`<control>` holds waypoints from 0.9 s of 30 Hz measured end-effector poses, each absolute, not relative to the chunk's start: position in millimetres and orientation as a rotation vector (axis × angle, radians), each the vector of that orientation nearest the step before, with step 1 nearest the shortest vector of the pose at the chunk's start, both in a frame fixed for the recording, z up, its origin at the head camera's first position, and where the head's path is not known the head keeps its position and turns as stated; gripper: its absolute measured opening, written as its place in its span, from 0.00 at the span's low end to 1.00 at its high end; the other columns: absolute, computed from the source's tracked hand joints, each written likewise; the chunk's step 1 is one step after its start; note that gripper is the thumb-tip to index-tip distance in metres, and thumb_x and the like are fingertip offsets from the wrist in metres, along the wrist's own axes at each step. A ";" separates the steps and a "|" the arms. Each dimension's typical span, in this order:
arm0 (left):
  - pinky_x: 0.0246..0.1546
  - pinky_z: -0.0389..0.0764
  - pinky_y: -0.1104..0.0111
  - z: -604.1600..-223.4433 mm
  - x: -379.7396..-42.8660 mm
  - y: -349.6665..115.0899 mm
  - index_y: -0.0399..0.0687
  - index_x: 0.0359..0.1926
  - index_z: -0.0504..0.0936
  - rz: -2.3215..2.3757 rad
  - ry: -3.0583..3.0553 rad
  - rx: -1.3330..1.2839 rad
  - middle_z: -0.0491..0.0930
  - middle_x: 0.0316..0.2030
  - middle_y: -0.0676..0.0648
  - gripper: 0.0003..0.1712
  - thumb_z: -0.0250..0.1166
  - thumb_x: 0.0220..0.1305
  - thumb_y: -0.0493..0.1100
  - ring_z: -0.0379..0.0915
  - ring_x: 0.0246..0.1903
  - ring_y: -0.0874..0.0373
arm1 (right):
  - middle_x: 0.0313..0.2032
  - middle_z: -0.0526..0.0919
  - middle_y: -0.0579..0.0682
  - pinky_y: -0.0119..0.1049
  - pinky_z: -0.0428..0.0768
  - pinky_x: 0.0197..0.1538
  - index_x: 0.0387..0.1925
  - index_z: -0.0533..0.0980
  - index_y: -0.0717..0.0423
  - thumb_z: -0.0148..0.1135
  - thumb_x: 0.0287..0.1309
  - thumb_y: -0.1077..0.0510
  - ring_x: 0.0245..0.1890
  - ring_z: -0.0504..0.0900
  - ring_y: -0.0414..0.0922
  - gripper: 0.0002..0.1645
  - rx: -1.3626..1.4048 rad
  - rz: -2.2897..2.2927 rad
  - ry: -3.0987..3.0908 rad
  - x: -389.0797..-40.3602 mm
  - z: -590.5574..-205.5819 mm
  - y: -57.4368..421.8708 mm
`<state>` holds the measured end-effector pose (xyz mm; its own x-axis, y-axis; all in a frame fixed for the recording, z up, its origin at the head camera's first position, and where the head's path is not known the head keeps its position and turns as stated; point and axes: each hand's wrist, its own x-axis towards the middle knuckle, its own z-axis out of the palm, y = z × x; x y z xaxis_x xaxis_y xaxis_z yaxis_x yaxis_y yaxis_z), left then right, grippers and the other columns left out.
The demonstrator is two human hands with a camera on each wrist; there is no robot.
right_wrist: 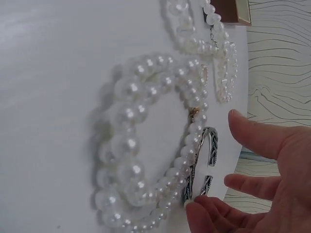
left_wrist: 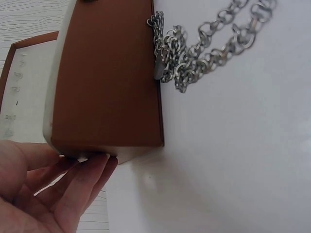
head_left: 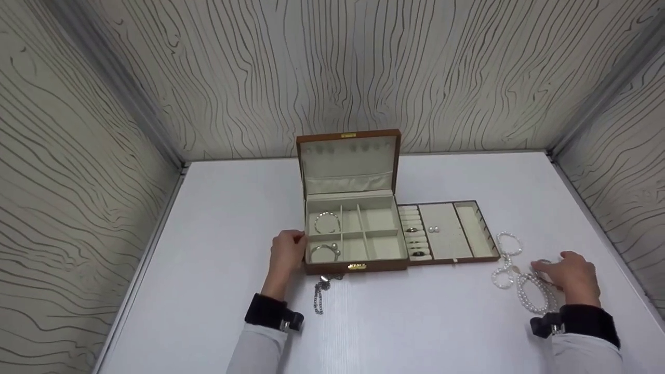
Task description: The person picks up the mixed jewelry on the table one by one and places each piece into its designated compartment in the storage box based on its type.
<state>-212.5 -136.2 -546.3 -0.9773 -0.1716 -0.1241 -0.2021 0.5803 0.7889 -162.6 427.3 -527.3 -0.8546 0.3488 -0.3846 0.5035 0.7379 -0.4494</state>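
Observation:
My left hand (head_left: 287,254) touches the left side of an open brown jewelry box (head_left: 356,228); in the left wrist view its fingertips press against the box's side near a corner. A silver chain (left_wrist: 214,53) lies by the box's front. At the right, my right hand (head_left: 574,276) is over a silver cuff bracelet (right_wrist: 194,167). In the right wrist view, fingertips reach the cuff's near edge, while the thumb stays apart from it. A pearl necklace (right_wrist: 129,128) lies beside the cuff on the white table. Two bracelets (head_left: 503,278) of pale beads lie behind it.
A drawer tray (head_left: 446,231) sticks out from the box's right side, holding rings (head_left: 419,253) and a pair of pearl earrings (head_left: 434,229). Two bracelets (head_left: 326,222) sit in the box's left compartments. The raised lid (head_left: 349,161) leans back. Patterned walls (head_left: 343,78) enclose the table (head_left: 218,218).

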 end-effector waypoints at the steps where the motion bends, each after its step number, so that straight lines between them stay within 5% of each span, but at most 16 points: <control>1: 0.24 0.76 0.66 -546.4 -212.4 -136.4 0.38 0.45 0.86 1.391 2.757 -0.324 0.82 0.32 0.46 0.12 0.62 0.67 0.39 0.76 0.26 0.56 | 0.57 0.51 0.89 0.62 0.73 0.45 0.65 0.52 0.80 0.63 0.58 0.40 0.54 0.63 0.78 0.55 0.708 -0.808 2.670 -162.5 -527.4 427.2; 8: 0.25 0.76 0.66 -546.1 -211.3 -135.9 0.38 0.45 0.86 1.419 2.737 -0.320 0.82 0.32 0.46 0.12 0.62 0.67 0.40 0.76 0.27 0.57 | 0.51 0.52 0.90 0.68 0.69 0.46 0.61 0.54 0.82 0.66 0.53 0.35 0.51 0.59 0.82 0.60 0.694 -0.722 2.625 -161.9 -529.3 428.9; 19: 0.29 0.78 0.65 -547.4 -210.8 -136.2 0.39 0.44 0.86 1.403 2.763 -0.314 0.83 0.33 0.47 0.11 0.63 0.66 0.41 0.77 0.29 0.57 | 0.49 0.66 0.83 0.56 0.74 0.39 0.59 0.57 0.82 0.70 0.51 0.40 0.43 0.72 0.70 0.56 0.649 -0.697 2.609 -163.2 -525.3 428.7; 27: 0.28 0.77 0.65 -547.8 -211.9 -136.5 0.39 0.43 0.86 1.405 2.758 -0.313 0.83 0.32 0.47 0.11 0.63 0.66 0.40 0.77 0.28 0.57 | 0.41 0.71 0.79 0.52 0.74 0.35 0.56 0.60 0.84 0.70 0.52 0.43 0.38 0.72 0.66 0.52 0.647 -0.707 2.616 -163.4 -524.4 426.9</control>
